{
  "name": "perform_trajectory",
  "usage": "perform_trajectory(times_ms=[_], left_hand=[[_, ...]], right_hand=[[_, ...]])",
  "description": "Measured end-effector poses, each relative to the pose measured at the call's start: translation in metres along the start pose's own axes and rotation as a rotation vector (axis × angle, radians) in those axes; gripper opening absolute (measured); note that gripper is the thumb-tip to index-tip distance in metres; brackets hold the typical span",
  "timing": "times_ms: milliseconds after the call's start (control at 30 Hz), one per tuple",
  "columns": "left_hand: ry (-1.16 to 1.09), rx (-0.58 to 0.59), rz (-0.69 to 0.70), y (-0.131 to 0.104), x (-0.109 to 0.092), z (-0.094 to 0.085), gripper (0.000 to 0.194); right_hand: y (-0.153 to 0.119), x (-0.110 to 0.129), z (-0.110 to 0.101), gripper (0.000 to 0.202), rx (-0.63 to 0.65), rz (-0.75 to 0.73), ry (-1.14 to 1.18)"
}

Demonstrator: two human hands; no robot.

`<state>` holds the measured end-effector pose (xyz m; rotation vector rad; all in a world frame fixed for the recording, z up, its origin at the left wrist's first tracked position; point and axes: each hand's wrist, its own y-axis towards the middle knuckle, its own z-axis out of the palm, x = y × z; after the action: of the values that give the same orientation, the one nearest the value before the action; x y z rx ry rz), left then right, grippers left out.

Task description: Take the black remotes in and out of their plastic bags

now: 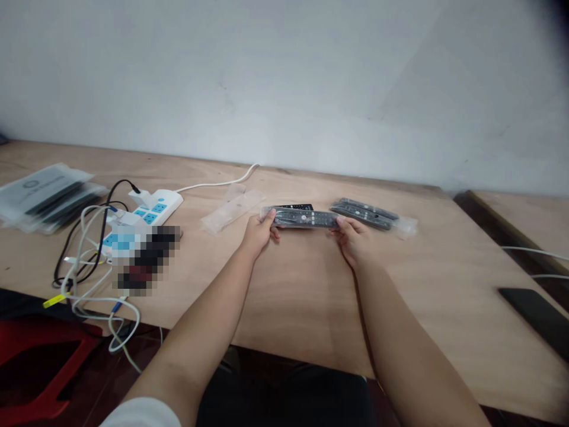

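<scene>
A black remote control in a clear plastic sleeve is held lengthwise between my two hands, buttons facing up. My left hand pinches its left end, thumb on top. At the right end, my right hand grips it the same way. Just behind it another dark remote lies on the table, mostly covered from view. To the right of my right hand rest more remotes in clear wrapping. Flattened translucent sleeves lie beyond my left hand.
On the left a white power strip stands among tangled cables, beside a blurred-out dark object. Several frosted bags lie farther left. A dark flat object sits near the right edge. A red stool is below the table.
</scene>
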<state>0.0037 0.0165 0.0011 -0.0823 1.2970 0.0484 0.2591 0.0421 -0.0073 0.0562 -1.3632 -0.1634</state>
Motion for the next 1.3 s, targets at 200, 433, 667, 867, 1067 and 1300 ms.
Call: perform_trajectory(times_ms=[200,433,667,867,1067,1300], left_hand=[[-0.076,-0.139,0.019,0.002,-0.004,0.0,0.05],[-0.264,-0.185,-0.011,0.004,-0.017,-0.006,0.044],[-0.083,0.038,-0.012,-0.005,-0.008,0.003,0.057],[0.018,-0.026,0.05,-0.005,-0.002,0.003,0.043],[-0.191,-0.218,0.032,0.006,-0.012,-0.004,0.037],[-0.063,-0.019,-0.001,-0.004,-0.011,0.0,0.044]], right_hand=[[0.005,-0.007,-0.008,0.043,-0.1,-0.003,0.044],[0.005,-0.009,-0.014,0.038,-0.138,-0.037,0.051],[0.005,-0.01,-0.014,0.039,-0.141,-0.054,0.025],[0.004,-0.01,-0.015,0.04,-0.168,-0.04,0.031],[0.003,-0.009,-0.014,0.037,-0.156,-0.065,0.027],[0.004,-0.009,-0.014,0.037,-0.144,-0.059,0.02]])
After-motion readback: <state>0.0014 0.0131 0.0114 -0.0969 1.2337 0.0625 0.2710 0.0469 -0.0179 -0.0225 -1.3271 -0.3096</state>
